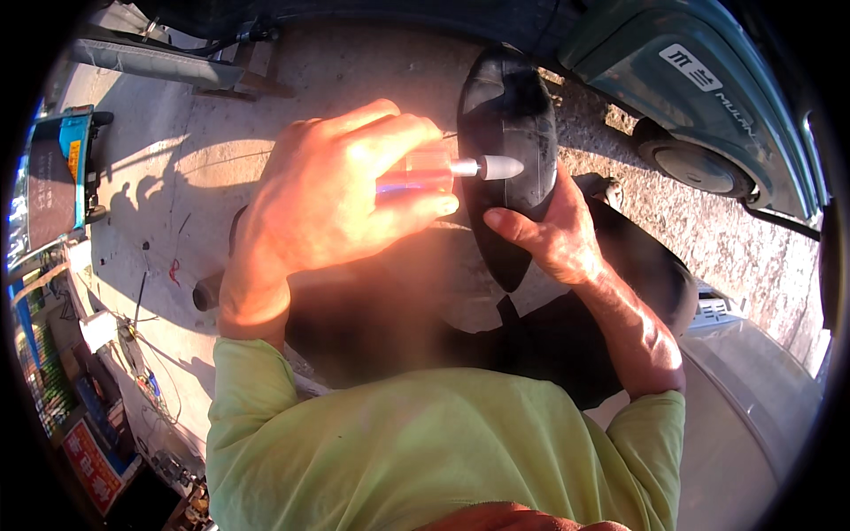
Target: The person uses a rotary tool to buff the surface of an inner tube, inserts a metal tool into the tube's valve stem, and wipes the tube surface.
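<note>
My left hand [323, 181] is closed around a small rotary grinder [425, 173] with a reddish, see-through-looking body and a grey cone-shaped grinding tip. The cone points right and overlaps a black rubber inner tube [509, 106]; contact between them cannot be made out. Long and flattened, the tube stretches from above my hands down to between my knees. My right hand [567, 239] grips its right side, thumb on the near face and fingers mostly hidden behind it. Strong sunlight washes out the left hand and part of the grinder.
A teal vehicle [770, 106] with a wheel [699, 166] stands at upper right. A pale, smooth panel [753, 380] lies at lower right. Far left are a blue cart [75, 159], loose cables [150, 376] and a red sign [91, 465]. A metal beam [150, 62] sits at upper left.
</note>
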Available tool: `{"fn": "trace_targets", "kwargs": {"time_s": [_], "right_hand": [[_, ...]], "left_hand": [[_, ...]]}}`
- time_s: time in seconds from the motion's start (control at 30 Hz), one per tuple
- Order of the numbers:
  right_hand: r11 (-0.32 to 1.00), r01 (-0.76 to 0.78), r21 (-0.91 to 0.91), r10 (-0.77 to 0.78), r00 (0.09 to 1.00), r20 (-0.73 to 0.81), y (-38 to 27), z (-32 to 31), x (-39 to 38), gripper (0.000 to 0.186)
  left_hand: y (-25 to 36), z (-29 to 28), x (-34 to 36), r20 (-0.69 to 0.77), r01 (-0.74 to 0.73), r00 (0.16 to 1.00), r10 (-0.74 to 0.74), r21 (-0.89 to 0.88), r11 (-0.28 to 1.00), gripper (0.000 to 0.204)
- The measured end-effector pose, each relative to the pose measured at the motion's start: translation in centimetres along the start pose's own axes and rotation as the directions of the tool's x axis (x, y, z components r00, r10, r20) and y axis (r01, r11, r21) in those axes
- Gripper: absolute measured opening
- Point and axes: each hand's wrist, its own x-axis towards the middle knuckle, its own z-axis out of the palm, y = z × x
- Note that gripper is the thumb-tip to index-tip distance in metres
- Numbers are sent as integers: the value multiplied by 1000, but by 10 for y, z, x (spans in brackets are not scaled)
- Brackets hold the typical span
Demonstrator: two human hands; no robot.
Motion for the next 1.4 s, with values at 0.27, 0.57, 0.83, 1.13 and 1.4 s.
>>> {"fn": "trace_targets", "kwargs": {"time_s": [0.27, 0.57, 0.83, 1.13, 1.4], "right_hand": [[993, -9, 117, 15, 998, -55, 3, 0, -5, 83], [1000, 12, 27, -11, 999, -33, 8, -2, -3, 81], [995, 64, 73, -68, 996, 63, 4, 0, -2, 73], [997, 72, -4, -72, 997, 40, 6, -2, -5, 73], [999, 37, 11, -38, 998, 49, 5, -1, -5, 75]], "left_hand": [[-8, -17, -7, -88, 81, 992, -89, -84, 993, 41], [-10, -18, -7, -83, 9, 996, -10, -21, 1000, 45], [-8, -16, -6, -58, 47, 997, -47, 4, 999, 45], [-5, -14, -3, -24, 65, 998, -66, -27, 998, 44], [-6, -12, -2, -19, 64, 998, -65, -35, 997, 44]]}}
